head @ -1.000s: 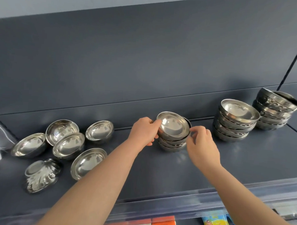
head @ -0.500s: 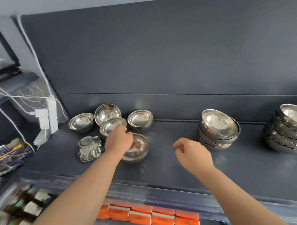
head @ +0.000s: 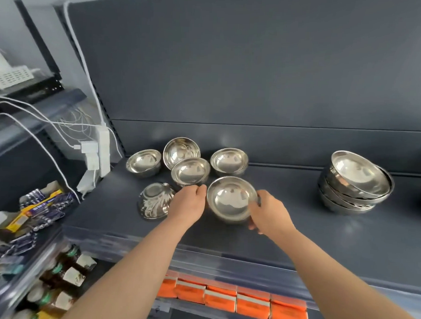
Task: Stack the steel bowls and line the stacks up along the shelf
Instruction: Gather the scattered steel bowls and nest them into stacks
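Several loose steel bowls lie on the dark shelf [head: 297, 235] at its left end. The nearest upright bowl [head: 230, 200] sits between my hands. My left hand [head: 189, 204] touches its left rim and my right hand [head: 268, 213] grips its right rim. Behind it stand a middle bowl [head: 190, 171], a back bowl [head: 181, 150], a left bowl [head: 143, 160] and a right bowl [head: 229, 160]. An overturned embossed bowl [head: 154, 200] lies left of my left hand. A leaning stack of bowls [head: 355, 183] stands at the right.
A white power strip with chargers and cables [head: 97, 154] hangs at the shelf's left end. Orange packets [head: 234, 300] fill the lower shelf, with bottles [head: 64, 273] and snack packs [head: 41, 207] at lower left. The dark back panel [head: 256, 77] rises behind the bowls.
Both hands left the stack and moved left to the loose bowls. My right hand has now closed on the near bowl's right rim, with my left hand at its left rim.
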Demonstrator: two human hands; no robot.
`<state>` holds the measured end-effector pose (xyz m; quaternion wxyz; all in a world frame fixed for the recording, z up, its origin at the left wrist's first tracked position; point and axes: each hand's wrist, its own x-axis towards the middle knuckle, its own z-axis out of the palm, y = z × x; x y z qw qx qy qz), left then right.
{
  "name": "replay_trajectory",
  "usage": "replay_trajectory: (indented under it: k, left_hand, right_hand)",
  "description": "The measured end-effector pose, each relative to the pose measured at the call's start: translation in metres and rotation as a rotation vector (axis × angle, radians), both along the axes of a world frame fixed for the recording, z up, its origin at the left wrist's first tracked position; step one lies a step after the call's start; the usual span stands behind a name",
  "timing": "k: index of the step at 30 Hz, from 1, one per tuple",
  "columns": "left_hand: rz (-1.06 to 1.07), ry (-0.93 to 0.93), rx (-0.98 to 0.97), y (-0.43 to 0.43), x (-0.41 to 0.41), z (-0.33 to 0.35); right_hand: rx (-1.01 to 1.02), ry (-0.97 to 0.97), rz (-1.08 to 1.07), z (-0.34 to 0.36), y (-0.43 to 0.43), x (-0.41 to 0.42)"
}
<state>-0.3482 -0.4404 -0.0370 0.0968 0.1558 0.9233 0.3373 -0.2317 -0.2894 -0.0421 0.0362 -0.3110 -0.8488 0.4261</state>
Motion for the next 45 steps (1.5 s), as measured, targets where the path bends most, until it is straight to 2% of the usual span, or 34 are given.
replay_trajectory:
  k: [3,6,12,17,25,30,33,36,39,43,45]
  left_hand:
    - [-0.027,-0.106,0.157,0.019,0.0,0.001]
    - [-0.108,-0.171,0.205,0.051,0.009,0.007]
    - [-0.347,-0.235,0.236,0.127,0.049,0.025]
    - [-0.468,-0.243,0.222,0.17,0.081,0.038]
    - [-0.496,-0.222,0.142,0.195,0.102,0.034]
    - [-0.479,-0.356,0.119,0.201,0.114,0.028]
    - [-0.445,-0.341,0.119,0.211,0.119,0.024]
    - [-0.407,-0.318,0.119,0.226,0.123,0.02]
    - [-0.36,-0.297,0.137,0.237,0.126,0.018]
    - [-0.31,-0.306,0.154,0.241,0.127,0.014]
    - [-0.277,-0.295,0.155,0.234,0.124,0.011]
  right_hand:
    - [-0.003,0.152,-0.12,0.03,0.015,0.012]
    - [0.01,0.277,-0.274,0.062,0.044,0.031]
    - [0.029,0.331,-0.553,0.088,0.106,0.089]
    - [0.053,0.347,-0.656,0.088,0.135,0.116]
    - [0.003,0.248,-0.613,0.071,0.153,0.126]
    - [-0.084,0.215,-0.552,0.061,0.157,0.135]
    - [-0.158,0.167,-0.485,0.051,0.16,0.138]
    - [-0.21,0.217,-0.441,0.046,0.17,0.139]
    - [-0.168,0.248,-0.41,0.047,0.176,0.138]
    - [-0.157,0.116,-0.443,0.026,0.19,0.145]
    - [-0.118,-0.007,-0.331,0.012,0.19,0.144]
